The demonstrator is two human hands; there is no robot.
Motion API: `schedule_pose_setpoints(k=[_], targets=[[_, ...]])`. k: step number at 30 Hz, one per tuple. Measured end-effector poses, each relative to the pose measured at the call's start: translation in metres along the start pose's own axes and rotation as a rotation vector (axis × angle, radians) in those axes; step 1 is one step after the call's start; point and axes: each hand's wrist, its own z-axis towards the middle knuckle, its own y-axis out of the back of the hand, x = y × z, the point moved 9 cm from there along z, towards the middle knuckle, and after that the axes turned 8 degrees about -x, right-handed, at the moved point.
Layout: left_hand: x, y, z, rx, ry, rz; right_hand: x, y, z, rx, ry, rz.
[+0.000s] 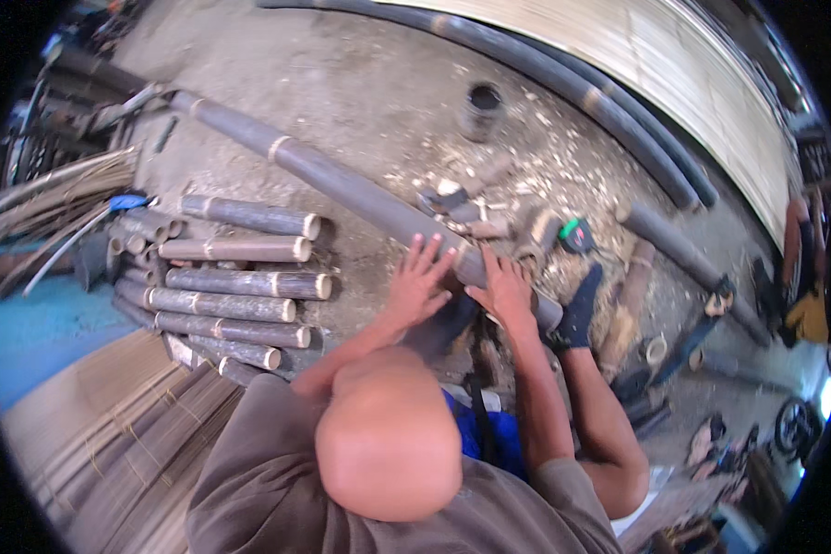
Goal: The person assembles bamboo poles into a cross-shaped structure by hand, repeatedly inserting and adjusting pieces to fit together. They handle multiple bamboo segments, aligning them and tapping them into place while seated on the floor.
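Note:
A long dark bamboo pole (342, 180) runs slantwise from the far left down to the middle, its near end just past my hands. My left hand (418, 291) lies against its near side, fingers spread and stretched out. Beside it, my right hand (503, 294) rests flat on top of the pole close to that end, fingers apart. Neither hand is closed round it. My foot in a dark sock (580, 309) stands right of the pole's end. Just beyond, a green and black tape measure (575, 236) lies among short bamboo offcuts (537, 231).
Several cut bamboo lengths (235, 249) lie stacked at left, above bundled slats (120, 415). A dark open container (482, 111) stands on the chip-strewn floor. Long bamboo poles (526, 60) lie at the far right beside a pale slatted sheet (637, 65). Another pole (683, 258) lies at right.

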Motion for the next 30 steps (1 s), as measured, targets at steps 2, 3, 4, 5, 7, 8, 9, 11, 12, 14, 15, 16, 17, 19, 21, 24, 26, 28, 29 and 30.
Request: schedule_pose_setpoints(k=[2,3,4,5,7,8,9,11,12,14,15,16,17,19,21,24,26,28,29,30], targets=[[-0.003,-0.004,0.003,0.055,0.025,0.026,-0.002,0.004,0.004,0.043,-0.03,-0.004],[-0.001,-0.003,0.012,0.07,0.026,0.052,-0.001,0.011,0.013,0.046,-0.038,-0.001],[-0.001,-0.004,0.013,0.069,0.023,0.044,0.0,0.013,0.017,0.093,-0.053,0.006],[0.0,-0.003,0.013,0.063,0.019,0.037,0.0,0.014,0.02,0.135,-0.064,0.012],[0.0,-0.003,0.014,0.067,0.023,0.053,0.001,0.014,0.024,0.153,-0.056,0.002],[-0.001,-0.004,0.014,0.08,0.026,0.058,-0.003,0.011,0.025,0.178,-0.067,0.004],[-0.003,-0.006,0.014,0.091,0.032,0.061,-0.007,0.009,0.026,0.204,-0.076,0.005],[0.001,-0.002,0.014,0.094,0.035,0.083,-0.006,0.001,0.031,0.238,-0.073,0.016],[-0.003,-0.005,0.013,0.093,0.025,0.087,-0.012,-0.001,0.028,0.248,-0.076,0.019],[0.001,-0.001,0.013,0.079,0.012,0.102,-0.009,-0.003,0.034,0.259,-0.059,0.03],[0.001,-0.001,0.011,0.076,0.004,0.097,-0.008,-0.002,0.033,0.266,-0.056,0.031],[0.0,0.002,0.012,0.071,-0.009,0.094,-0.007,0.001,0.033,0.267,-0.054,0.032],[0.001,0.003,0.012,0.069,-0.007,0.099,-0.006,0.001,0.035,0.28,-0.048,0.062],[0.001,0.005,0.012,0.069,-0.007,0.103,-0.005,0.0,0.038,0.307,-0.045,0.117],[0.001,0.008,0.014,0.07,-0.001,0.106,-0.007,0.0,0.044,0.325,-0.044,0.149],[0.008,0.01,0.018,0.062,0.026,0.097,-0.017,-0.006,0.048,0.29,-0.029,0.202],[0.019,0.015,0.018,0.02,0.077,0.072,-0.012,-0.003,0.044,0.291,-0.043,0.195],[0.049,0.032,0.016,-0.229,0.142,0.078,0.0,0.002,0.036,0.224,-0.019,0.112],[0.06,0.042,0.014,-0.349,0.169,0.077,0.006,0.004,0.03,0.168,0.006,0.062],[0.084,0.047,0.011,-0.407,0.326,0.042,0.013,0.006,0.024,0.114,0.031,0.014]])
